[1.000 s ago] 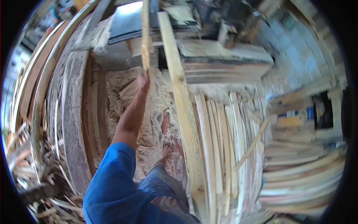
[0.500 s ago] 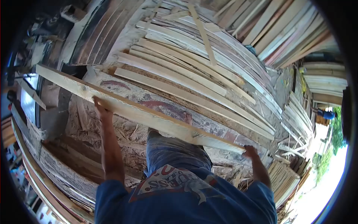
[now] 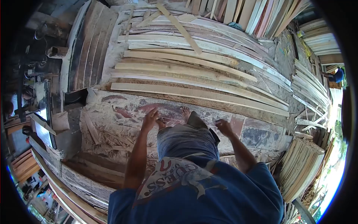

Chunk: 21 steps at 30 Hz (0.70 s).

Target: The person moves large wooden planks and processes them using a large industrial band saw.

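Note:
My left hand [image 3: 150,118] hovers over the dusty floor in front of my left foot, holding nothing, with its fingers apart. To the right of my knees, my right hand [image 3: 224,127] is also free, its fingers loosely bent and parted. Ahead of both hands lies a long pale board [image 3: 194,96], the nearest of several flat boards side by side on the ground. Just behind it, another light board [image 3: 175,70] runs roughly parallel.
A narrow strip [image 3: 179,29] lies crosswise over the far boards. Timber leans [image 3: 257,15] at the back right. A stack of thin slats [image 3: 302,164] stands to my right. Dark planks [image 3: 87,48] and a machine bench [image 3: 46,112] are leftward. A person in blue [image 3: 338,75] is far right.
Both hands have let go of the long board they held across my front. They have drawn closer together, and my view has turned and shifted.

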{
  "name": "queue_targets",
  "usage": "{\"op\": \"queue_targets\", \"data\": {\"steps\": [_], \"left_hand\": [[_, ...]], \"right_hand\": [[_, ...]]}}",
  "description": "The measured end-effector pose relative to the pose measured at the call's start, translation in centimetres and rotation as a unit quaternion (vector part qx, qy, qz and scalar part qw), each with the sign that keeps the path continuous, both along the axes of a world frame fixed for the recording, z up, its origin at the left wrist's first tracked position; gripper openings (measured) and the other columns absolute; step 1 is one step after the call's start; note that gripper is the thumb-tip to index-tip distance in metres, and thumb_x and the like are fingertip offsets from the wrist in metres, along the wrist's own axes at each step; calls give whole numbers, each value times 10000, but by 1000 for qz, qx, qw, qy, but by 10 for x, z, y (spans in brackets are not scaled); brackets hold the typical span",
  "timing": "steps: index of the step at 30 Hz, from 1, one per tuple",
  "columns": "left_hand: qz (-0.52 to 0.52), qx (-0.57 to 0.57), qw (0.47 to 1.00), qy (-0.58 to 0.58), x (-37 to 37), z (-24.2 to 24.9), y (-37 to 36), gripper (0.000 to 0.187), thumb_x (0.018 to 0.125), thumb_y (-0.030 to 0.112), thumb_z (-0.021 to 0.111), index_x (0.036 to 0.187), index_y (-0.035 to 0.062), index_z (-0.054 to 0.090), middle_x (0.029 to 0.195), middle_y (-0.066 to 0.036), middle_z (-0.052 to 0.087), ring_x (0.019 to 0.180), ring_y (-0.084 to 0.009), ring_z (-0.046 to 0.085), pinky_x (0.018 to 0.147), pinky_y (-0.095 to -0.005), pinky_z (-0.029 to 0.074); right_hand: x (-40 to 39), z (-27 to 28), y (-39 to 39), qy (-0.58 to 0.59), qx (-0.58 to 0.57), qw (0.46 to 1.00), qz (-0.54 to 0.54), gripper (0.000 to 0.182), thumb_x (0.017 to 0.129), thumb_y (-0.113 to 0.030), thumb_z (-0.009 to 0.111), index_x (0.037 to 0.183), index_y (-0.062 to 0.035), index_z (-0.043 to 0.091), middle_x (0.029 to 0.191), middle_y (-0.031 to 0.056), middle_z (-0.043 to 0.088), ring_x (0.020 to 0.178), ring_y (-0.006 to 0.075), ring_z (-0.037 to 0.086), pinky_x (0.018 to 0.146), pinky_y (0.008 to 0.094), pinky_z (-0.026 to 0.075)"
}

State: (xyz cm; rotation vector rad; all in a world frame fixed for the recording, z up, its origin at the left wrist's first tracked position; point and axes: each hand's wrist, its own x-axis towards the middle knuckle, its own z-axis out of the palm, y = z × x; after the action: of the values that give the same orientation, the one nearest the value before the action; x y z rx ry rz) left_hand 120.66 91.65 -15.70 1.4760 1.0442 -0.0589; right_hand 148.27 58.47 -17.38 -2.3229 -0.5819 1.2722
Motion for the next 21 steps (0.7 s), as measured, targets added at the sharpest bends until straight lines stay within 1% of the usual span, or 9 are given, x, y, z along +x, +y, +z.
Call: {"op": "queue_targets", "data": {"steps": [2, 6, 8, 11, 14, 15, 17, 19, 21], "left_hand": [[-33, 2, 999, -27, -21, -37, -38, 505, 899, 386, 493, 1265, 39, 462, 1193, -158, 546, 1059, -244, 547, 855, -330, 442], [-131, 56, 989, 48, -65, -42, -80, 475, 906, 343, 502, 1239, 4, 482, 1154, -140, 569, 988, -219, 587, 789, -318, 485], [41, -147, 983, 96, -106, -69, -92, 525, 869, 421, 532, 1219, 32, 511, 1131, -143, 592, 1064, -273, 556, 895, -338, 432], [179, -28, 976, 120, -186, -147, -99, 490, 876, 381, 535, 1206, 20, 516, 1009, -133, 632, 912, -223, 619, 809, -321, 476], [373, -91, 917, 111, -156, -58, -70, 456, 878, 354, 538, 1189, 21, 531, 969, -138, 632, 865, -184, 623, 774, -316, 484], [387, -87, 915, 72, -165, -64, -65, 414, 904, 298, 516, 1212, 22, 513, 1011, -89, 621, 842, -190, 629, 665, -331, 495], [397, -30, 916, 39, -182, -85, -59, 424, 901, 308, 519, 1215, 23, 510, 1005, -94, 624, 848, -186, 624, 685, -332, 491], [376, 39, 925, 36, -186, -70, -52, 431, 898, 299, 526, 1213, 5, 507, 993, -112, 624, 874, -174, 609, 738, -316, 485], [422, 84, 902, 34, -174, -31, -50, 421, 889, 300, 529, 1193, 9, 526, 960, -127, 634, 850, -167, 614, 721, -307, 487]], "right_hand": [[-43, -39, -19, -49, 51, 976, 204, 332, 788, -297, 556, 1016, -66, 627, 865, 152, 656, 826, 330, 626, 711, 385, 488], [-42, -32, 6, -38, -31, 994, 96, 304, 794, -335, 507, 973, -148, 668, 902, 147, 647, 867, 340, 611, 732, 422, 477], [-22, 27, 62, -46, 1, 997, 64, 291, 825, -327, 472, 936, -160, 682, 929, 127, 652, 890, 316, 619, 771, 382, 485], [15, 58, 140, -34, 131, 991, 20, 251, 858, -265, 487, 946, -119, 672, 892, 178, 645, 840, 301, 634, 745, 359, 482], [14, 198, 243, 70, 453, 887, -47, 332, 928, -235, 411, 1019, 16, 608, 879, 77, 647, 841, 124, 579, 787, 251, 429], [7, 253, 265, 67, 492, 868, -25, 394, 917, -314, 431, 1009, 28, 604, 920, 136, 632, 861, 180, 592, 807, 288, 437], [-19, 309, 298, 55, 746, 663, 22, 394, 890, -357, 410, 977, -2, 560, 1016, 149, 549, 887, 287, 591, 845, 439, 439], [-78, 388, 321, 132, 892, 425, -73, 319, 798, -370, 582, 930, -81, 559, 958, 87, 550, 766, 213, 572, 710, 351, 501], [-71, 402, 331, 389, 876, 224, 177, 373, 799, -319, 598, 1066, -72, 512, 1006, 45, 541, 880, 160, 517, 759, 269, 445]]}}
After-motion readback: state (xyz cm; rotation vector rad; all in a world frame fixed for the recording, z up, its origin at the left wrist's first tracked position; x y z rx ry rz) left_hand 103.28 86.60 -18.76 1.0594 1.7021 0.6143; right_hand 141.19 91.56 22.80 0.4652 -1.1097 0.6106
